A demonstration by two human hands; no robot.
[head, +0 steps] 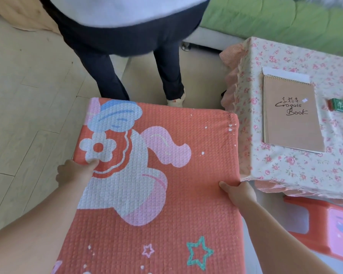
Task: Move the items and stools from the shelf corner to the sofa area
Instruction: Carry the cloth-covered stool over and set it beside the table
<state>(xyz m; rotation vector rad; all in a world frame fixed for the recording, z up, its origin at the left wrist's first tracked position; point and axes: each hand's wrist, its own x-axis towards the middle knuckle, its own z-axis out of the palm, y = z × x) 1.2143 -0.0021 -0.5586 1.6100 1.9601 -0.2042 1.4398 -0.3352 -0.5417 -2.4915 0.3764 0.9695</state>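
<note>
Findings, fingers first. My left thumb [91, 164] lies pressed flat on the printed top of the coral cushion [166, 175]. The other left fingers curl round its left edge and are mostly hidden. On the right hand [239, 194] the thumb sits on top near the right edge, and the remaining fingers wrap underneath, out of sight. Both the left hand [73, 173] and the right hand therefore pinch the cushion between thumb and fingers, one at each side.

I judge the two-sided hold suits a wide, soft pad: it keeps the pad level and stops it folding. I cannot tell what lies beneath the cushion, or whether it rests on anything.

The cushion sits in front of me, its right edge just beside the table [285, 169] draped in a floral cloth. On the table lie a "Croquis Book" sketchbook [291, 123] and a small green box [339, 105], apart from each other. An orange plastic stool [315, 234] stands on the floor below the table's near edge.

The green sofa [275, 18] lies beyond the table, so I judge this load is close to its destination.

Hazard noted: a standing person [127, 36] is on the wood-look floor [28, 95] directly past the cushion's far edge. Any forward carry should wait for that person or pass round them.
</note>
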